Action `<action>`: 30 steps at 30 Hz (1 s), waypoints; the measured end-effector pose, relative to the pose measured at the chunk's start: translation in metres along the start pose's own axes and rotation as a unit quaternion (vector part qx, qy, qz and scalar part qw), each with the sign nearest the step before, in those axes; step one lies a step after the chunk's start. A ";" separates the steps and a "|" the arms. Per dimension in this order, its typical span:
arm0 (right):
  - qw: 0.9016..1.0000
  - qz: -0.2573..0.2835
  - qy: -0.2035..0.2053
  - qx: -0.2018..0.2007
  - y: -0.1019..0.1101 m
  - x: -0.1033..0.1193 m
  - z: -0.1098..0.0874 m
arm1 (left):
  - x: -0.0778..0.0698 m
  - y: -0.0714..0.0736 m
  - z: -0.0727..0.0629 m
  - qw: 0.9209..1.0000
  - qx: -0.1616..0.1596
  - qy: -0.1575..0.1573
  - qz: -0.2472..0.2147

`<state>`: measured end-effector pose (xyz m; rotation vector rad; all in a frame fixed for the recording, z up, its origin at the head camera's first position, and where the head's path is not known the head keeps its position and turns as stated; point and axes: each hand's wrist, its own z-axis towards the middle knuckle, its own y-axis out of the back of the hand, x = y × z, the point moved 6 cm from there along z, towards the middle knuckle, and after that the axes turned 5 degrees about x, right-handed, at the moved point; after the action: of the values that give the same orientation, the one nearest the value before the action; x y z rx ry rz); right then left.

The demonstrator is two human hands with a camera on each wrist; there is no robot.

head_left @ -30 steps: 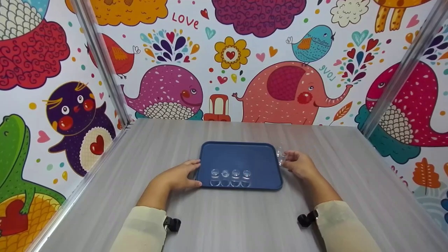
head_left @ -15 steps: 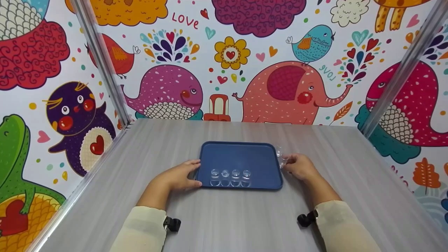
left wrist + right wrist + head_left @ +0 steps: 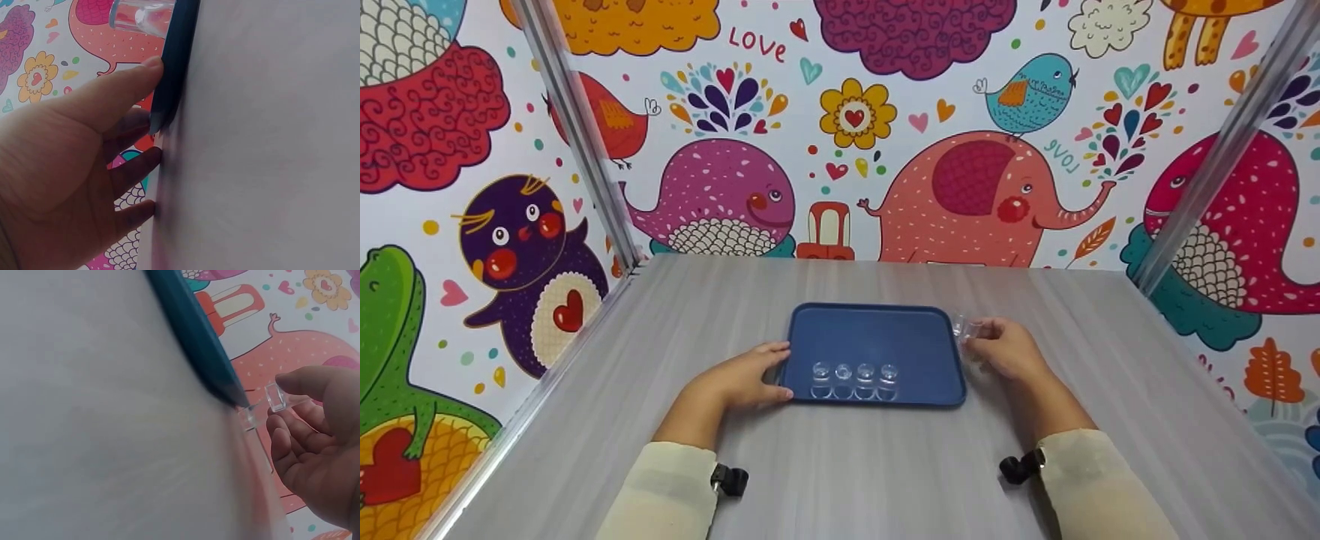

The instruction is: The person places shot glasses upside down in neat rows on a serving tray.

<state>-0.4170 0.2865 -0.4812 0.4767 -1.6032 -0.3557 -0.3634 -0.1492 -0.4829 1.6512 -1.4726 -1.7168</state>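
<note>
My left hand [image 3: 746,375] rests at the left side of the blue tray [image 3: 877,337], its thumb at the rim and its fingers extended. In the left wrist view, the thumb tip touches the tray's edge and other fingertips reach the table. Several small clear shot glasses [image 3: 865,372] stand in a row along the tray's near side. My right hand [image 3: 1006,351], just right of the tray, pinches another clear shot glass [image 3: 275,397] between thumb and fingers. One more clear glass [image 3: 247,418] stands on the table close by the tray's right edge, partly overlapped by the held one in the head view.
The tray lies on a grey wood-patterned table [image 3: 870,472]. Cartoon-printed walls [image 3: 855,172] rise at the back and sides, with metal posts [image 3: 585,142] at the corners. A black wrist camera [image 3: 1020,469] sits on each forearm.
My right hand dips slightly toward me with its glass, then rises back up and away, bringing the glass near the standing one. The left hand, tray and glasses on it stay put.
</note>
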 end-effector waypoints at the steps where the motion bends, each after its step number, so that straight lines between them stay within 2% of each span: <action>1: 1.000 0.006 0.003 -0.002 0.000 0.002 0.000 | 0.000 0.000 0.000 1.000 -0.001 -0.002 -0.001; 10: 0.999 0.016 0.037 -0.005 -0.001 0.013 -0.004 | 0.001 0.000 0.000 1.000 -0.004 -0.007 0.002; 18: 0.999 0.036 0.034 0.010 -0.008 0.028 -0.013 | 0.001 0.000 0.001 1.000 -0.007 -0.009 0.003; 24: 0.996 0.042 0.072 0.020 -0.016 0.046 -0.020 | 0.000 0.000 0.002 1.000 -0.006 -0.009 0.002; 30: 0.991 0.049 0.110 0.050 -0.026 0.062 -0.028 | 0.000 0.001 0.002 1.000 -0.004 -0.009 0.002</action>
<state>-0.3900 0.2341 -0.4382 0.4946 -1.4280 -0.1430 -0.3650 -0.1485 -0.4825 1.6329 -1.4749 -1.7375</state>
